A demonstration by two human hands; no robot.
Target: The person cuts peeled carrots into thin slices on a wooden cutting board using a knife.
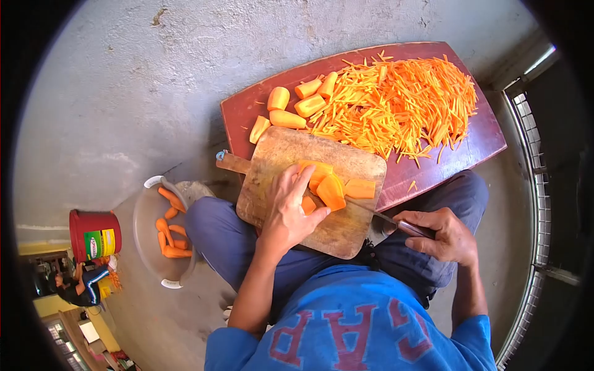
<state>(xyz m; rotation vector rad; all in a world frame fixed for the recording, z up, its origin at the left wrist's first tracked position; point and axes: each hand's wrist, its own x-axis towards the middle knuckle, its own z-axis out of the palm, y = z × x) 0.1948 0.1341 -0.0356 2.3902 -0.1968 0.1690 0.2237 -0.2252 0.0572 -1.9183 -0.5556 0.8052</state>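
Observation:
A wooden cutting board [278, 148] with a handle lies across the lap and the edge of a dark red table. On it rest several carrot slices [331, 190]. My left hand [289, 207] is on the board, its fingers spread over the slices and touching them. My right hand [442, 235] is wrapped round the dark handle of a knife [416, 229]. The blade points left, and its far part is hidden at the carrot slices. Beyond the board, peeled carrot chunks [288, 119] lie beside a large heap of thin carrot strips [421, 102].
The red table [244, 114] stands against a grey wall. On the floor at left, a basin [145, 229] holds whole peeled carrots [176, 252]. A red bucket [77, 235] is farther left, with another person [80, 287] near it. A metal grille runs along the right.

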